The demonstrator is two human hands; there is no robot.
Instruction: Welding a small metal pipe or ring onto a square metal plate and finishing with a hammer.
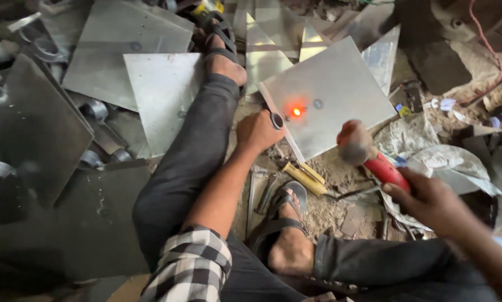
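Observation:
My left hand (257, 130) is closed around a short metal ring or tube piece (277, 120), held against the near edge of a square grey metal plate (340, 84). A glowing orange-red spot (297, 111) shows on the plate right beside that piece. My right hand (427, 196) grips the red handle of a hammer (384, 169). The hammer's head (354, 143) is blurred and hangs over the plate's near right edge. My legs stretch across the floor, both feet in sandals.
Several grey metal sheets (161, 95) lie stacked to the left and behind. Dark plates (35, 128) and round metal rings (97, 109) sit at far left. A yellow-handled tool (304, 176) lies on the dirt floor by my foot. Crumpled sacking (446, 162) is at right.

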